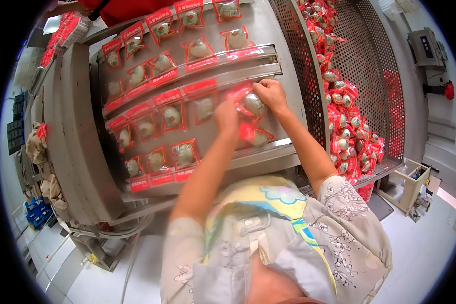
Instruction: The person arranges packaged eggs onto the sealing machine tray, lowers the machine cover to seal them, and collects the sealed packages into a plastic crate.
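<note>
My right hand (pixel 271 95) pinches the upper corner of a clear, red-edged packet (pixel 254 105) with a pale egg-like item inside. Smeared by motion, my left hand (pixel 227 117) is at the left side of this packet; its fingers do not show clearly. Just below lies another red-edged packet (pixel 259 137), partly blurred. Similar packets, such as this one (pixel 172 116), lie in rows on the metal machine bed (pixel 207 133) to the left. Their red printed ends line up along the metal sealing bar (pixel 262 54) and the front edge.
To the right, a perforated metal bin (pixel 367 45) holds a heap of red packets (pixel 347 131). A raised metal housing (pixel 71 137) borders the bed's left side. Across the bed, another person in red clothing (pixel 129 9) stands by more packets. Blue crates (pixel 37 212) sit at far left.
</note>
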Action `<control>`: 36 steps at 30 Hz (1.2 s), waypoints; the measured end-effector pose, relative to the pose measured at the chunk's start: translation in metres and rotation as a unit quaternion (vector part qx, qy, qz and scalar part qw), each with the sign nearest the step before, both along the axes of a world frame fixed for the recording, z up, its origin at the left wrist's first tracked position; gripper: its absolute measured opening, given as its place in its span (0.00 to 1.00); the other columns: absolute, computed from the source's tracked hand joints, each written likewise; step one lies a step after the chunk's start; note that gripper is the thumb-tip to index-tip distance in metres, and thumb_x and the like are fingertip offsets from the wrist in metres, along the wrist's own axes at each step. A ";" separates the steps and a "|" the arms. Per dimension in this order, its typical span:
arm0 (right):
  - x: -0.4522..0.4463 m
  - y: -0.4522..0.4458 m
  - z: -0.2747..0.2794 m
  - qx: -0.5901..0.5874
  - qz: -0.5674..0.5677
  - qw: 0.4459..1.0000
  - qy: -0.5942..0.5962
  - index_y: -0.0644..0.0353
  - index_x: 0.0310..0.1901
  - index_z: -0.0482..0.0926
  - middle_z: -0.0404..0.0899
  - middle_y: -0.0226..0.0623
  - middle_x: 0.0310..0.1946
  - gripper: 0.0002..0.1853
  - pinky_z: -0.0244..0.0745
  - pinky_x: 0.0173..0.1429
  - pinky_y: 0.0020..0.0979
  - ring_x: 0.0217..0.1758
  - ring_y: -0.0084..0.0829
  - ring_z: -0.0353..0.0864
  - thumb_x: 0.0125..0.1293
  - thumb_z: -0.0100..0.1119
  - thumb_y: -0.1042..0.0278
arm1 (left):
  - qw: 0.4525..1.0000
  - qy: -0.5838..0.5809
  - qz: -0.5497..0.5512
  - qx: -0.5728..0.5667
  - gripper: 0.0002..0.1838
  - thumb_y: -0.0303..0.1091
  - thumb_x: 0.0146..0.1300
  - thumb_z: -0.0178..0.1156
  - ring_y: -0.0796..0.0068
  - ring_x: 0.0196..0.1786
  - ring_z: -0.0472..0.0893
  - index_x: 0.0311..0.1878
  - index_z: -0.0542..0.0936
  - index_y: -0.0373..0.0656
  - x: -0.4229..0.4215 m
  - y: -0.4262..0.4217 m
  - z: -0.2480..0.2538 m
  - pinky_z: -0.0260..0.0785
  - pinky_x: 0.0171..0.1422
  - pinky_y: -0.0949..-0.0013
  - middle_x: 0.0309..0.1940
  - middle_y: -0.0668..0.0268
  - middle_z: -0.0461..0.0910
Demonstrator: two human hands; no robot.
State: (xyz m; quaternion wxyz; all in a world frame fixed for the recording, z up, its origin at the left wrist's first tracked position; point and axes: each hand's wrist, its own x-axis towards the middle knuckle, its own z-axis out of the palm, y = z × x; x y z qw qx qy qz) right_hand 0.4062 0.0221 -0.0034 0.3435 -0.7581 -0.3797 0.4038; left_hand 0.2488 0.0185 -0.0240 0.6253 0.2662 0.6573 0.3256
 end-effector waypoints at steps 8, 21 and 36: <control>0.000 -0.012 -0.001 0.051 -0.072 0.973 0.211 0.62 0.31 0.80 0.80 0.33 0.20 0.10 0.71 0.30 0.30 0.19 0.23 0.76 0.65 0.57 0.65 | 0.951 0.144 -0.038 0.270 0.25 0.36 0.61 0.63 0.71 0.51 0.76 0.58 0.68 0.35 0.017 -0.023 0.041 0.67 0.56 0.65 0.49 0.59 0.76; -0.023 0.044 0.044 0.224 0.125 0.935 -0.243 0.58 0.30 0.78 0.76 0.34 0.35 0.10 0.73 0.41 0.38 0.38 0.38 0.78 0.54 0.67 0.62 | 0.810 0.325 -0.403 0.275 0.18 0.43 0.55 0.65 0.60 0.41 0.80 0.44 0.80 0.42 -0.040 -0.062 0.106 0.71 0.45 0.60 0.36 0.60 0.81; -0.051 -0.118 0.072 -0.297 0.092 0.889 0.336 0.64 0.39 0.82 0.83 0.34 0.28 0.31 0.70 0.25 0.25 0.20 0.21 0.75 0.66 0.50 0.37 | 0.909 -0.196 -0.287 -0.229 0.08 0.34 0.67 0.58 0.86 0.32 0.80 0.46 0.76 0.43 -0.101 -0.029 0.093 0.74 0.31 0.83 0.32 0.70 0.81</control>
